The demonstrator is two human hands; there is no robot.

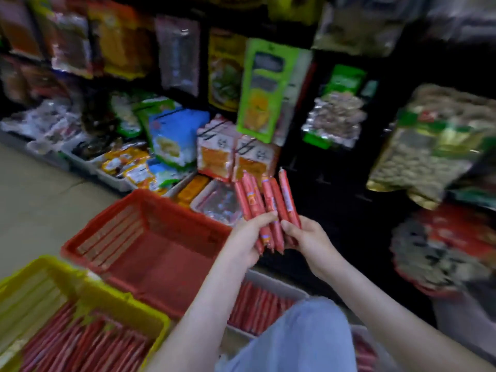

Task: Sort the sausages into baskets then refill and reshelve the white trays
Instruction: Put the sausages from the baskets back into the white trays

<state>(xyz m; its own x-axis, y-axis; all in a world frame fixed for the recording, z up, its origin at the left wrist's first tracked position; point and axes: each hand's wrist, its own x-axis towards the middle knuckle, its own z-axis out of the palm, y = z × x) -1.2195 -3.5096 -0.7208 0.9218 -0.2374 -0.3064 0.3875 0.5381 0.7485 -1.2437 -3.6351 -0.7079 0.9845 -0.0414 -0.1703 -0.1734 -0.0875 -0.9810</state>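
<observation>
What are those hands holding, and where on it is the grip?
A bundle of red sausages, gripped by the left hand and the right hand around its lower half; the upper ends stick out free.

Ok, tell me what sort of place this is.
Probably a grocery shop aisle: packets like the green packet hang in rows, and a red basket and a yellow basket of wrapped sausages stand on the floor.
</observation>
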